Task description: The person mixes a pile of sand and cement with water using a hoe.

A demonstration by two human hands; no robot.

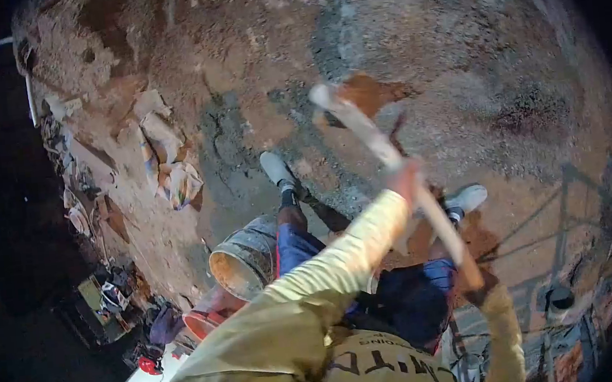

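Note:
A long wooden-handled hoe [439, 219] slants across the middle of the head view, slightly blurred. Its thick far end reaches over the ground, where a broad rust-brown shape, apparently the blade, shows beside it. Around the middle of the handle my left hand [403, 179] is closed, blurred by motion, below a pale yellow sleeve. My right hand [480, 288] grips the lower end of the handle near my right thigh, partly in shadow. Beneath the tool lies reddish-brown soil [443, 99] with grey patches. My feet stand apart on either side of the handle.
A dirty bucket [236, 266] lies tilted by my left leg, with a red bucket [201, 324] behind it. Crumpled sacks [173, 170] lie on the left. Farther left is assorted clutter [108, 299]. A dark round object [561, 297] sits at lower right.

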